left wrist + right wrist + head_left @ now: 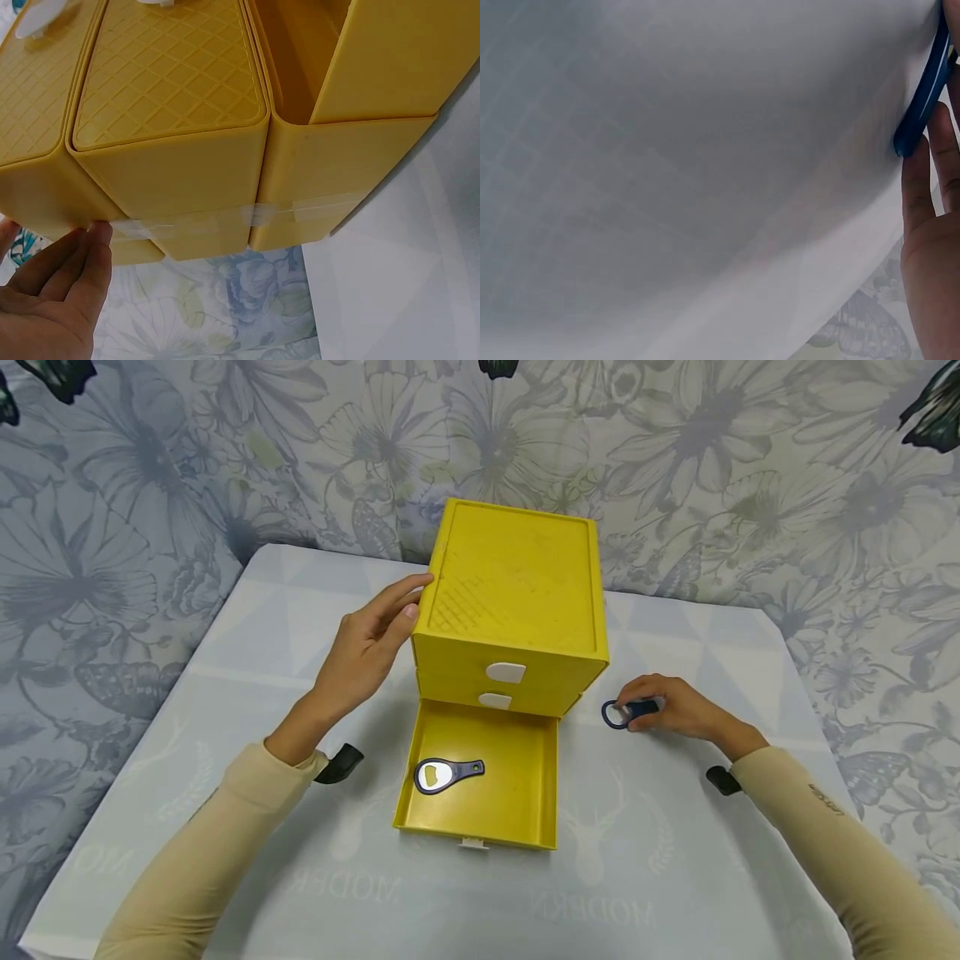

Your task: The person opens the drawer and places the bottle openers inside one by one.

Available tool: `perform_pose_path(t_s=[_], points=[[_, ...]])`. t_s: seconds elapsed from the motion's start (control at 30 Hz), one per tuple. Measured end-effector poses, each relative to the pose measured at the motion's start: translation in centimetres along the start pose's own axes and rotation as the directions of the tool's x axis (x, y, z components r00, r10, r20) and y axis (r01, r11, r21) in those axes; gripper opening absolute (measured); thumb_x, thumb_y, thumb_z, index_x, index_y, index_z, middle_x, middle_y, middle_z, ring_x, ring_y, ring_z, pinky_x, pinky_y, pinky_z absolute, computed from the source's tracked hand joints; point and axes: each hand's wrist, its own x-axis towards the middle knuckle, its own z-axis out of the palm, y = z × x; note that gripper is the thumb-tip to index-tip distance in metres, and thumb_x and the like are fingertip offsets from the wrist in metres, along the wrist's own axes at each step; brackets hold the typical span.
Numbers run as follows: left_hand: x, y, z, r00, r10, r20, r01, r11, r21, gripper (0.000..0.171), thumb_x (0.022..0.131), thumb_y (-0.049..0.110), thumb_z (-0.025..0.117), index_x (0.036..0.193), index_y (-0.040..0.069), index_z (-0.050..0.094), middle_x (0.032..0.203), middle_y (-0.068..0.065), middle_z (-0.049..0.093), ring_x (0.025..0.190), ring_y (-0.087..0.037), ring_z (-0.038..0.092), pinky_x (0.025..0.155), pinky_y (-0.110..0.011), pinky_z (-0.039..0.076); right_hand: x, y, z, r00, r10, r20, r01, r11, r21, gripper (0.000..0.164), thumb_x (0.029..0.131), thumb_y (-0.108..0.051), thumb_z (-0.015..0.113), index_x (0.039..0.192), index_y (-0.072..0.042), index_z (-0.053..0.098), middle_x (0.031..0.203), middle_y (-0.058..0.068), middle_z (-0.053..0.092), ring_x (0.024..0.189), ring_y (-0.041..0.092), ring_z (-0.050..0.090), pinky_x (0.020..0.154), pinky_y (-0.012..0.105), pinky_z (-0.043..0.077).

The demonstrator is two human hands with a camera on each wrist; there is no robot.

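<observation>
A yellow drawer unit [517,581] stands on the table with its lowest drawer [517,777] pulled out. Inside that drawer lies a bottle opener [448,774] with a dark rim and a metal face. My left hand [367,647] rests its fingertips on the unit's left side near the top; in the left wrist view the fingers [88,262] touch the yellow wall. To the right of the unit, my right hand [675,706] pinches a dark blue bottle opener [642,708], its ring end toward the unit. Only that opener's blue edge [928,94] shows in the right wrist view.
Two upper drawers with white handles [506,672] are closed. Clear tape [259,215] runs along the unit's side. A pale patterned cloth [675,877] covers the table, and floral fabric [712,468] hangs behind it. Dark wrist devices [341,764] sit by both sleeves.
</observation>
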Motion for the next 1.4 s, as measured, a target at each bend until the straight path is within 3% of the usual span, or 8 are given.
perform_pose_path(t_s=[0.17,0.43,0.73,0.97,1.4], points=[[0.0,0.0,0.0,1.0,0.001,-0.003,-0.001,1.0,0.003,0.042,0.109,0.029,0.044,0.15,0.034,0.045,0.146,-0.001,0.056,0.127,-0.017,0.06,0.106,-0.042,0.05,-0.1,0.1,0.3,1.0,0.0,-0.013,0.0,1.0,0.014,0.038,0.075,-0.012,0.088,0.111,-0.017,0.077,0.12,0.001,0.069,0.114,0.016,0.057,0.096,0.009,0.04],[0.1,-0.1,0.1,1.0,0.008,-0.007,-0.008,1.0,-0.003,0.042,0.109,0.028,0.045,0.15,0.033,0.046,0.147,0.001,0.056,0.129,-0.016,0.059,0.106,-0.041,0.05,-0.2,0.3,0.7,0.99,-0.125,-0.059,0.128,0.991,0.048,0.028,0.076,-0.008,0.086,0.103,-0.012,0.079,0.115,0.008,0.07,0.11,0.019,0.059,0.096,0.004,0.039],[0.0,-0.1,0.1,1.0,0.01,-0.008,-0.01,1.0,-0.004,0.042,0.109,0.028,0.045,0.15,0.032,0.046,0.146,-0.002,0.056,0.128,-0.018,0.059,0.106,-0.043,0.049,-0.3,0.4,0.9,0.986,-0.163,-0.047,0.164,0.986,0.015,0.018,0.079,-0.01,0.084,0.094,-0.019,0.079,0.114,0.006,0.066,0.107,0.013,0.056,0.096,0.004,0.037],[0.0,0.1,0.1,1.0,0.004,-0.005,-0.004,1.0,0.004,0.042,0.109,0.029,0.045,0.15,0.033,0.046,0.147,-0.002,0.056,0.129,-0.019,0.059,0.107,-0.044,0.049,-0.2,0.2,1.2,0.978,-0.207,-0.042,0.207,0.978,0.012,0.015,0.085,-0.011,0.08,0.092,-0.023,0.076,0.114,0.006,0.063,0.106,0.017,0.054,0.096,0.008,0.037],[0.0,0.1,0.1,1.0,-0.002,-0.005,0.002,1.0,0.0,0.042,0.108,0.029,0.045,0.15,0.033,0.046,0.147,-0.003,0.055,0.129,-0.019,0.059,0.107,-0.044,0.049,-0.7,0.0,1.2,0.979,-0.194,-0.062,0.192,0.981,-0.036,0.015,0.086,-0.011,0.079,0.093,-0.024,0.076,0.114,0.004,0.063,0.105,0.013,0.055,0.093,0.012,0.04]])
